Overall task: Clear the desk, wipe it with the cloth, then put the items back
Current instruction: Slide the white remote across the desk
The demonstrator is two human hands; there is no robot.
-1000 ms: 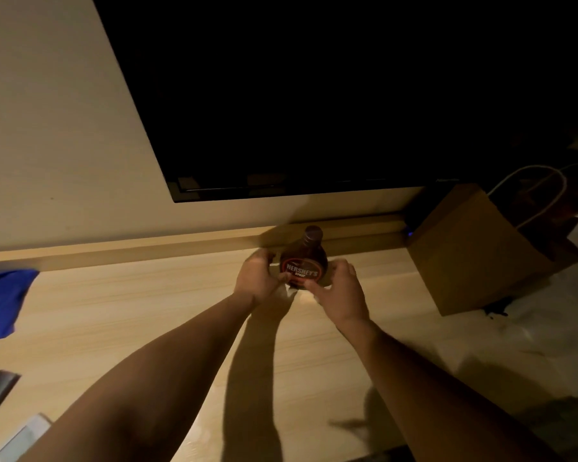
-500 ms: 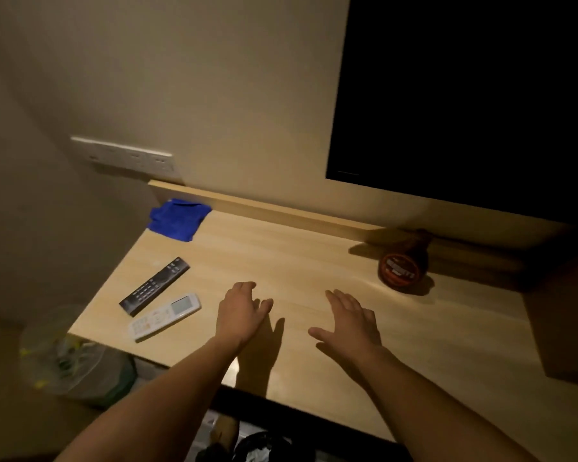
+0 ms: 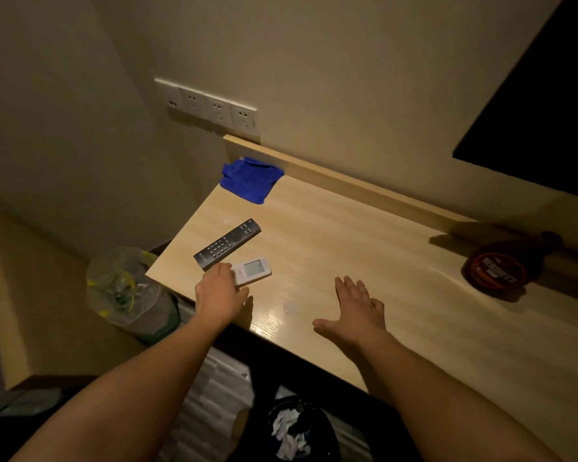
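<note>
- Wastebasket (image 3: pixel 301 428) below near edge of desk (image 3: pixel 364 228); bagged bin (image 3: pixel 127 288) at left end.
- Right hand (image 3: pixel 357 305) spread flat over wood, holding nothing.
- Left hand (image 3: pixel 219 291) on near end of white remote (image 3: pixel 254 270); gripped or merely touched, cannot tell.
- Likely clearing or replacing remotes; next, secure pinch and lift.
- Black remote (image 3: pixel 229 243) just beyond; blue cloth (image 3: pixel 251 180) in far corner, syrup bottle (image 3: pixel 501 265) far right.
- Sockets (image 3: pixel 211 108) and dark screen (image 3: pixel 541 128) on wall.

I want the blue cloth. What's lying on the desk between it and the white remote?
The black remote lies between the blue cloth and the white remote, slanted on the desk; the head view shows it.
</note>
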